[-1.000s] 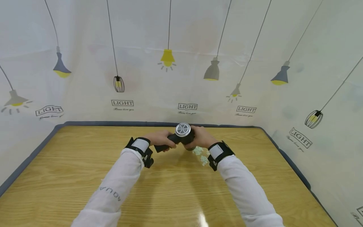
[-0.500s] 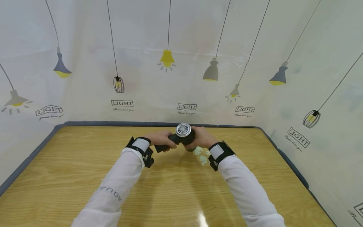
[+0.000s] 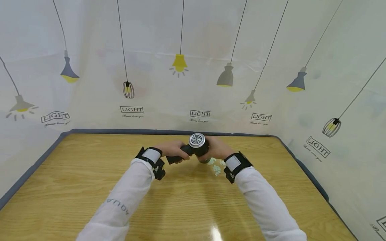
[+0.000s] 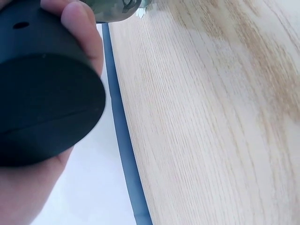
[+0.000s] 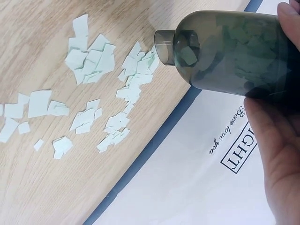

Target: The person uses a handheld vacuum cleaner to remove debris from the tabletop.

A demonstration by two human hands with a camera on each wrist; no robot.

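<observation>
A black handheld vacuum cleaner (image 3: 197, 140) with a round silver vent is held over the far part of the table. My left hand (image 3: 174, 149) grips its black handle; in the left wrist view the handle's round end (image 4: 47, 108) fills the near left. On the other side, my right hand (image 3: 218, 148) holds the body, thumb and fingers on either side. The smoky see-through dust cup (image 5: 229, 51) has pale scraps inside. Its short nozzle (image 5: 164, 47) is tilted down, its mouth right at pale green paper scraps (image 5: 136, 70) on the tabletop.
More torn paper scraps (image 5: 91, 58) lie in loose clusters on the wooden table (image 3: 181, 207). A dark blue-grey border (image 3: 120, 131) runs along the table's edge. Behind it hangs a white sheet (image 3: 156, 100) printed with lamps and lettering.
Both hands and the vacuum cleaner have shifted slightly right and toward me in the head view, which has itself moved a little. The grip is the same.
</observation>
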